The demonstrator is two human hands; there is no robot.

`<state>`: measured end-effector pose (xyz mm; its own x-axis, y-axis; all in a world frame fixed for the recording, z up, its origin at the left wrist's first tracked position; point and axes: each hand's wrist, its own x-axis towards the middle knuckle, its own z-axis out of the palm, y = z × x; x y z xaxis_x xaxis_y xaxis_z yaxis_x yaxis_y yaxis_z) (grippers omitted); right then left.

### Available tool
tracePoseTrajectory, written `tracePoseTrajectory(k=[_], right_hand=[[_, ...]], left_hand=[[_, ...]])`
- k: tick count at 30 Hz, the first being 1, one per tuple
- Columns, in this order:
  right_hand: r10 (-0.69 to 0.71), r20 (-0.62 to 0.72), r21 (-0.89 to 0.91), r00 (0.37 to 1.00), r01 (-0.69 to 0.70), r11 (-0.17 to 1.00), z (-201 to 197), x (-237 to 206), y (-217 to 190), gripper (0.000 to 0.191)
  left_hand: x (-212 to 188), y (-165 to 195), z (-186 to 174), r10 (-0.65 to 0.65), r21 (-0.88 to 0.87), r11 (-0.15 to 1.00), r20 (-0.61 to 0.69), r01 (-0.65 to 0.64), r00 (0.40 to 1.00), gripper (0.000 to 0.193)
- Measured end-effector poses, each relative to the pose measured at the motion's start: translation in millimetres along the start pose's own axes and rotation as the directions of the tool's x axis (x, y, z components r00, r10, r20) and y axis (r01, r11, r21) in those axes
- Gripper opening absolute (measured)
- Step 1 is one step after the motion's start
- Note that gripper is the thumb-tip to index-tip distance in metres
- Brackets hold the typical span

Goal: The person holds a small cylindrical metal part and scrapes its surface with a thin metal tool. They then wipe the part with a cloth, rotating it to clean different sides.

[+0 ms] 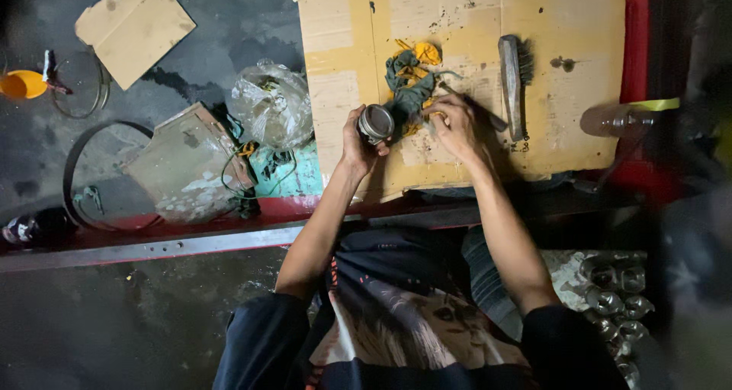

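My left hand [357,134] grips a small round metal cylinder [376,123], its shiny end face turned up toward the camera. My right hand [451,123] presses on a crumpled green and yellow rag [408,81] that lies on a sheet of stained cardboard [564,100]. The rag touches the cylinder's right side. A thin dark rod [488,118] pokes out from under my right hand toward the right. Both forearms reach up from my lap over a red metal rail [191,234].
A wooden-handled wire brush [513,81] lies right of my right hand. A clear plastic bag [271,104], cardboard scraps [133,28], a metal ring [84,85] and an orange cup [21,83] sit on the dark floor at left. Several metal cylinders [614,302] are piled at lower right.
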<state>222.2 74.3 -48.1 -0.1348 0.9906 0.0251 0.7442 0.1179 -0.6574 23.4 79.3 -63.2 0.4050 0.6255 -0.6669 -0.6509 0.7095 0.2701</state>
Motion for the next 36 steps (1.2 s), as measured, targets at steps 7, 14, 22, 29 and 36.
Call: tracePoseTrajectory(k=[7, 14, 22, 29, 36], right_hand=[[-0.073, -0.123, -0.045, 0.990, 0.068, 0.997, 2, 14, -25, 0.032], [-0.054, -0.074, -0.098, 0.996, 0.047, 0.994, 10, 45, -22, 0.014], [-0.133, -0.431, 0.367, 0.893, 0.308, 0.878, -6, 18, -21, 0.009], [-0.491, -0.378, 0.117, 0.785, 0.566, 0.816, 32, -10, -53, 0.004], [0.002, -0.302, 0.313, 0.953, 0.097, 0.945, 37, -18, -71, 0.008]], left_hand=[[8, 4, -6, -0.027, -0.061, 0.998, 0.058, 0.030, 0.998, 0.057], [1, 10, -7, -0.075, -0.142, 0.984, 0.198, 0.104, 0.977, 0.064], [-5, 11, -7, -0.017, -0.085, 0.996, 0.246, 0.039, 0.969, 0.041], [-5, -20, 7, 0.237, 0.134, 0.957, 0.153, -0.258, 0.959, 0.037], [-8, -11, 0, 0.420, 0.075, 0.894, 0.202, -0.442, 0.885, 0.032]])
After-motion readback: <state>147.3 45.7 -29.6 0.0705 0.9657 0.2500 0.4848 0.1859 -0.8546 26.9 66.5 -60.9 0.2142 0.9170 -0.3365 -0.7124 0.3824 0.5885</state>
